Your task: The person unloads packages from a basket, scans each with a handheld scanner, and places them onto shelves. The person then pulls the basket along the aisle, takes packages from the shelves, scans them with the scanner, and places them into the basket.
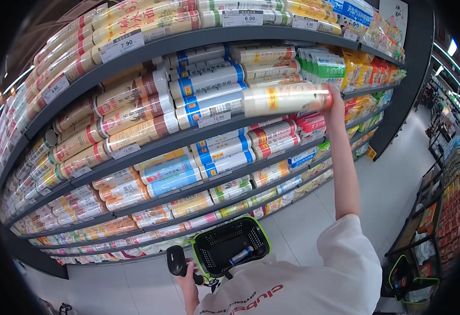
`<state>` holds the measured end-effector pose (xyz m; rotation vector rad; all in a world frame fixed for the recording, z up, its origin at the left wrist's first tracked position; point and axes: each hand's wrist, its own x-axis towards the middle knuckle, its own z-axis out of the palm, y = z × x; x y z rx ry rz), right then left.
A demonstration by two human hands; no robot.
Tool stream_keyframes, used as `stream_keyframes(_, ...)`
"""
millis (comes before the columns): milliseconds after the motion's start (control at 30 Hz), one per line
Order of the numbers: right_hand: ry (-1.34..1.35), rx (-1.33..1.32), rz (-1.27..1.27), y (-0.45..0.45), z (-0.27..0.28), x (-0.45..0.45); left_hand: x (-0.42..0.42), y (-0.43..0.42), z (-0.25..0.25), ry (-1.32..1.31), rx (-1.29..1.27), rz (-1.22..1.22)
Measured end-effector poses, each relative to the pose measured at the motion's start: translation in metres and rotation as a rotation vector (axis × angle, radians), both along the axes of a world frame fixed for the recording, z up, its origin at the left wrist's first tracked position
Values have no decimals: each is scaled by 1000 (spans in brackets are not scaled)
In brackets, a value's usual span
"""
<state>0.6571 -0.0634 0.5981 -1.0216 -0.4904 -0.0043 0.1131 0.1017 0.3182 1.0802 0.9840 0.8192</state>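
My right hand is closed round the right end of a cream noodle pack with a yellow label. The pack lies level at the front of a middle shelf, right of blue-and-white packs. My left hand, low in view, is wrapped round the handle of a black scanner. Beside that hand is a black basket with a green rim, and a small blue-and-white item lies in it.
Curved grey shelves of noodle packs fill the left and centre. Price tags line their edges. On the right is an aisle floor with dark racks, and another green-rimmed basket at lower right.
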Motion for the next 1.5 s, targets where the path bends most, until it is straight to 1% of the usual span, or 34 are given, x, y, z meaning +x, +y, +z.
stream_keyframes(33,14,-148,-25,-2,19,34,-1,1,-4,1,-9,20)
stream_keyframes(67,-31,-223,-72,4,34,62,0,0,-5,11,-7,65)
stream_keyframes(100,-89,-287,-137,14,56,56,2,-1,-4,11,-4,72)
stream_keyframes(167,-528,-937,-750,24,38,136,3,-4,1,15,-1,87)
stream_keyframes(267,-695,-1092,-677,42,18,127,7,-6,0,38,6,86)
stream_keyframes(367,-829,-975,-702,73,-38,125,4,-5,-16,46,-83,77)
stream_keyframes(467,-899,-936,-876,87,-52,115,12,-12,-2,20,-24,89)
stream_keyframes(567,-1136,-907,-1002,93,-25,90,14,-12,-2,27,-8,84)
stream_keyframes(667,-1208,-726,-999,101,30,71,17,-15,15,61,-65,122)
stream_keyframes(733,-1101,-785,-848,104,60,60,13,-11,-1,71,-58,133)
stream_keyframes(767,-1047,-815,-770,111,67,61,12,-11,-5,78,-58,140)
stream_keyframes(800,-1096,-692,-784,123,66,69,12,-11,-6,79,-43,148)
stream_keyframes(900,-1309,-690,-965,167,25,127,16,-16,-8,87,-29,161)
stream_keyframes(933,-1210,-788,-981,172,15,134,16,-16,-11,94,-40,159)
stream_keyframes(1033,-1136,-780,-860,173,19,137,23,-16,-13,112,-92,162)
stream_keyframes(1067,-1140,-796,-818,171,19,138,24,-17,-13,123,-116,160)
stream_keyframes(1100,-1260,-902,-850,170,21,144,26,-17,-18,135,-110,134)
stream_keyframes(1167,-1176,-856,-813,166,20,133,29,-16,-24,146,-94,85)
stream_keyframes(1267,-1131,-792,-881,168,5,132,34,-16,-16,131,-99,50)
stream_keyframes(1333,-1159,-840,-881,163,-12,129,35,-16,-16,127,-105,40)
stream_keyframes(1367,-1174,-871,-877,158,-22,124,34,-16,-17,124,-89,21)
stream_keyframes(1400,-1160,-893,-802,147,-28,107,34,-15,-18,121,-74,0)
stream_keyframes(1467,-1119,-888,-722,130,-47,73,38,-19,-6,136,-46,-15)
stream_keyframes(1500,-1105,-873,-682,124,-54,53,37,-20,-11,173,-13,-62)
